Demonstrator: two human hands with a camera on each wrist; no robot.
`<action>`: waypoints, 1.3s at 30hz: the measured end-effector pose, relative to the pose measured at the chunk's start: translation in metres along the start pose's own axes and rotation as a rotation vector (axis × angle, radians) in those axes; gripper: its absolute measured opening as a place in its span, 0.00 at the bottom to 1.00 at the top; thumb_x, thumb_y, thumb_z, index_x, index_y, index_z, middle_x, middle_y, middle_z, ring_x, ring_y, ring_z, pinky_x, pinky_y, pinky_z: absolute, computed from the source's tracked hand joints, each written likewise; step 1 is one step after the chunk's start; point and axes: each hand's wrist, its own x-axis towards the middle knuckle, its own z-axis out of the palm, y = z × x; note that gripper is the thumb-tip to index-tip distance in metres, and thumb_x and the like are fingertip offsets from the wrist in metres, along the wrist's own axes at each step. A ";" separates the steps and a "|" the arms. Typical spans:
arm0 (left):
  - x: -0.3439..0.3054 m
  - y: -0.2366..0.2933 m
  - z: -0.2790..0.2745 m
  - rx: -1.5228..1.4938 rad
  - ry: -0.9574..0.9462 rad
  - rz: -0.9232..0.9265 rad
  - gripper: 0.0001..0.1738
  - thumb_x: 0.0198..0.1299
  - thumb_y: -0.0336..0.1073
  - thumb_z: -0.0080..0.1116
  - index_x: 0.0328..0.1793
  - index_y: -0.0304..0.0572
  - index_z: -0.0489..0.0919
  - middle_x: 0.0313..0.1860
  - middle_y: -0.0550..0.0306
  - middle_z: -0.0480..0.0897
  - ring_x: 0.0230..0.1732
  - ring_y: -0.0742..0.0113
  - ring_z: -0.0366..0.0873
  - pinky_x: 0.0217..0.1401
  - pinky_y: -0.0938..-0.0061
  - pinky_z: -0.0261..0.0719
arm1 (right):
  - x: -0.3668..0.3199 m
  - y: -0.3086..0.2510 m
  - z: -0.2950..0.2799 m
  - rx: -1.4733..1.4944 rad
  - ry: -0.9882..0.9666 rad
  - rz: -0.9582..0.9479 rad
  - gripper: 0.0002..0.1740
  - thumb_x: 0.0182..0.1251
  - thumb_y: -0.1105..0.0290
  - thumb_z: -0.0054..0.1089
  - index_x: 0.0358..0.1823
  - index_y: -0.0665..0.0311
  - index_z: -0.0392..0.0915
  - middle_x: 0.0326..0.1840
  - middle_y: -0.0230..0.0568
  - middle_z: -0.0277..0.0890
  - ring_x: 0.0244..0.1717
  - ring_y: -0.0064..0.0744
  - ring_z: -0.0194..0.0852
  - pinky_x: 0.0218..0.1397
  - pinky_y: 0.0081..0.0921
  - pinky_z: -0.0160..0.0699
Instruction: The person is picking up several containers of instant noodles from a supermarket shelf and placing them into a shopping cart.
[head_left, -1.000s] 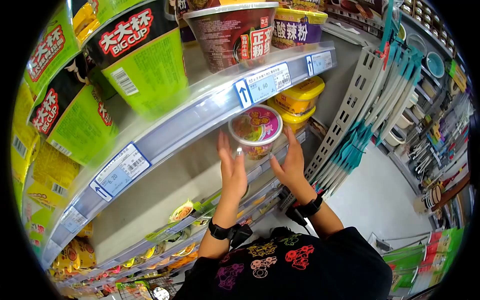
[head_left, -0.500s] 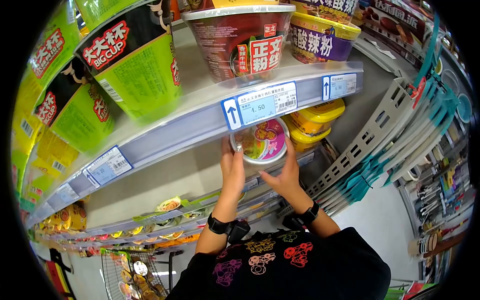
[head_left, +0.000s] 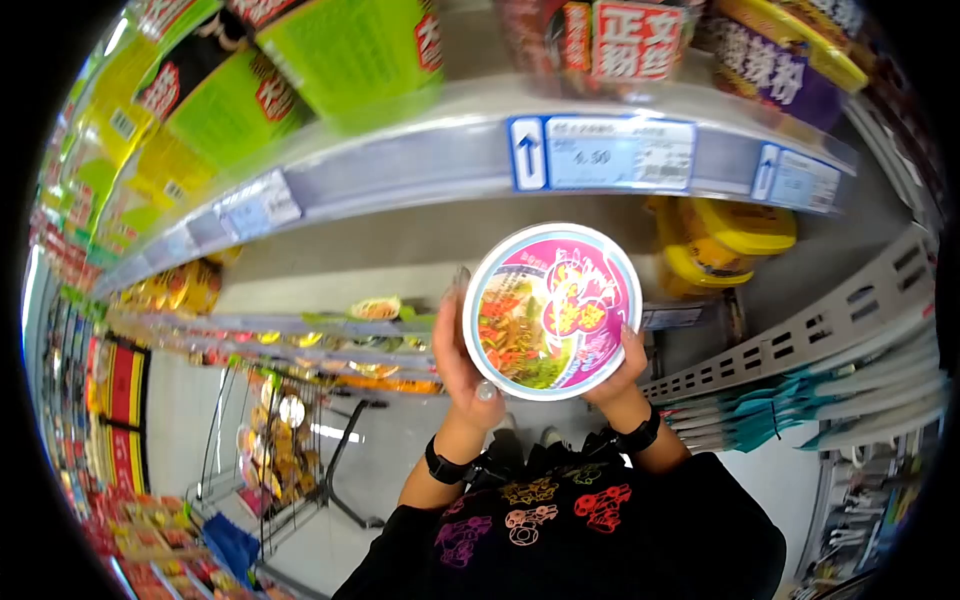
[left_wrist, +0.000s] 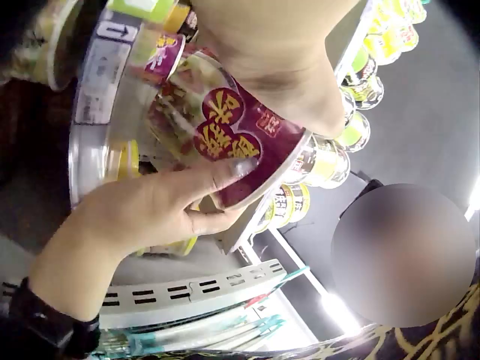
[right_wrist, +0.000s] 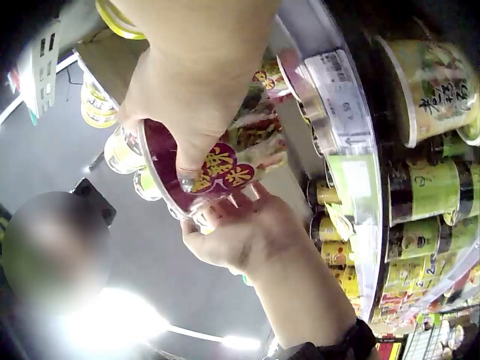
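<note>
An instant noodle tub (head_left: 550, 310) with a pink and white picture lid faces up in the head view, held by both hands in front of the shelf. My left hand (head_left: 460, 365) grips its left side, fingers along the wall and thumb near the lower rim. On the right side, my right hand (head_left: 620, 378) grips it low, mostly hidden by the lid. The left wrist view has the tub's maroon wall (left_wrist: 270, 146) with the right thumb pressed on it. Both hands appear around the tub (right_wrist: 214, 169) in the right wrist view.
A shelf edge with price tags (head_left: 605, 155) runs across above the tub, with green cups (head_left: 345, 60) on top. Yellow tubs (head_left: 735, 240) are stacked on the lower shelf at right. A perforated metal upright (head_left: 800, 330) stands right; a loaded shopping cart (head_left: 340, 470) stands lower left.
Both hands have drawn the tub from near the shelf edge toward the body, and its lid looks larger. The right hand has closed in on its side. The view has shifted; the cart shows more.
</note>
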 end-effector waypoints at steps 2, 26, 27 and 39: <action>-0.015 0.000 -0.015 0.033 -0.010 0.032 0.55 0.53 0.68 0.50 0.74 0.41 0.38 0.72 0.39 0.49 0.70 0.51 0.55 0.68 0.57 0.60 | -0.005 -0.008 0.004 0.108 0.000 0.078 0.37 0.49 0.73 0.68 0.58 0.67 0.56 0.55 0.56 0.64 0.56 0.45 0.69 0.57 0.38 0.72; -0.069 0.161 -0.271 0.381 -0.033 -0.115 0.44 0.62 0.66 0.30 0.65 0.30 0.65 0.68 0.45 0.62 0.72 0.53 0.53 0.73 0.61 0.42 | -0.031 -0.169 0.190 1.091 -1.024 1.093 0.32 0.72 0.46 0.27 0.65 0.62 0.56 0.55 0.43 0.71 0.46 0.30 0.76 0.40 0.28 0.79; -0.077 0.168 -0.283 0.283 0.031 -0.176 0.43 0.62 0.65 0.33 0.65 0.31 0.65 0.68 0.45 0.62 0.72 0.54 0.53 0.73 0.62 0.43 | -0.036 -0.178 0.197 1.088 -1.101 1.067 0.32 0.72 0.45 0.26 0.65 0.61 0.55 0.53 0.44 0.72 0.41 0.31 0.78 0.32 0.28 0.81; -0.156 0.249 -0.400 0.152 0.306 -0.339 0.34 0.62 0.53 0.43 0.63 0.29 0.68 0.66 0.43 0.65 0.68 0.57 0.60 0.69 0.69 0.53 | -0.117 -0.281 0.302 1.558 -1.523 1.040 0.33 0.72 0.48 0.34 0.71 0.60 0.48 0.69 0.44 0.55 0.67 0.38 0.58 0.64 0.40 0.65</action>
